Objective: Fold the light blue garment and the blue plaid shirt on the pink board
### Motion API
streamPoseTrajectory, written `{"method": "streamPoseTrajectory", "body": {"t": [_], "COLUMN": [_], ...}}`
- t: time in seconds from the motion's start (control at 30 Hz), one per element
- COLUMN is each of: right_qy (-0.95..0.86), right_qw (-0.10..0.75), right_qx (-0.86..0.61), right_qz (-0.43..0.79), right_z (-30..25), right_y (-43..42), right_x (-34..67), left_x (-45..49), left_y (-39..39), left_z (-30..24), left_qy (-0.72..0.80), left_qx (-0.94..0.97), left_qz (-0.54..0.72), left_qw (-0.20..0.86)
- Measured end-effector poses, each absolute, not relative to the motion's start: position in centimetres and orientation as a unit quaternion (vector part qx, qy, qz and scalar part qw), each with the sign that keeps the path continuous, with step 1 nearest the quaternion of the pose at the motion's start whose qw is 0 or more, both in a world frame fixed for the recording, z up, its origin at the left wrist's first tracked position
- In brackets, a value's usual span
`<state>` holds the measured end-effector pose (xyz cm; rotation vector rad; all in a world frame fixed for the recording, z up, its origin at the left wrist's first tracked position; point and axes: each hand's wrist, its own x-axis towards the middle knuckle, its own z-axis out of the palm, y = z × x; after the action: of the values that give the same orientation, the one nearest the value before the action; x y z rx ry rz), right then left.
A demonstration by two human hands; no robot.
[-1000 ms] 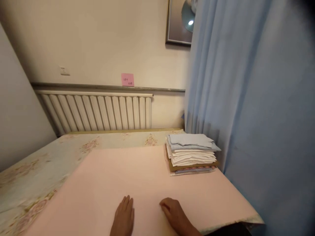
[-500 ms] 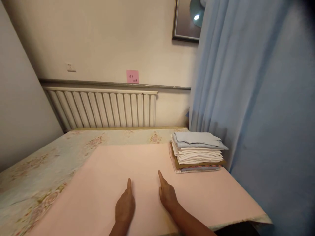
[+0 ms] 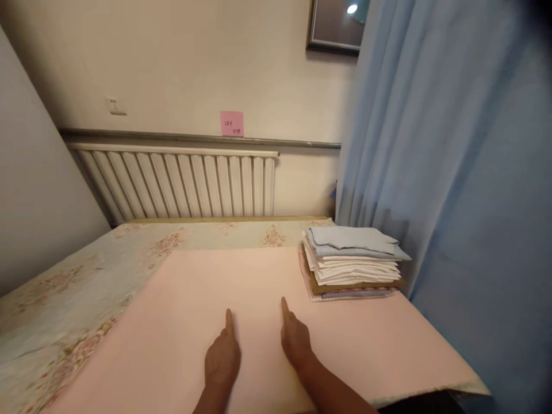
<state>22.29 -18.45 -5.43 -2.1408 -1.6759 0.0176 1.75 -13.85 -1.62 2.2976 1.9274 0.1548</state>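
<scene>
Both my hands rest over a pale pink cloth or sheet (image 3: 259, 276), apart from each other. My left hand (image 3: 222, 356) has its index finger stretched forward, the other fingers curled in, and holds nothing. In much the same pose, my right hand (image 3: 296, 340) points away from me with its index finger and is empty too. Beyond the right hand, to its right, lies a stack of folded cloths (image 3: 357, 267). Light blue fabric tops the stack, with white layers beneath, then brown and patterned ones at the bottom.
Under the pink sheet spreads a floral cover (image 3: 64, 282). A white radiator (image 3: 194, 181) stands along the back wall, with a pink paper note (image 3: 232, 123) above it. Blue curtains (image 3: 431, 144) hang at the right, close to the stack. A framed picture (image 3: 334, 29) is on the wall.
The view has shifted slightly, so the wall items appear higher and the stack a little further right. My hands keep the same pointing pose, with hardly any movement.
</scene>
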Motion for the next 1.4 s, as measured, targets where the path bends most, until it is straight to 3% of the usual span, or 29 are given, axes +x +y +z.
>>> {"method": "streamPoseTrajectory", "body": {"t": [1.4], "right_qy": [-0.610], "right_qw": [0.199], "right_qx": [-0.766], "right_qz": [-0.041], "right_z": [-6.5], "right_y": [-18.3], "right_x": [22.4], "left_x": [1.7], "left_y": [-14.2], "left_z": [-1.9], "left_qy": [0.632], "left_qx": [0.773], "left_qz": [0.049], "left_qw": [0.033]}}
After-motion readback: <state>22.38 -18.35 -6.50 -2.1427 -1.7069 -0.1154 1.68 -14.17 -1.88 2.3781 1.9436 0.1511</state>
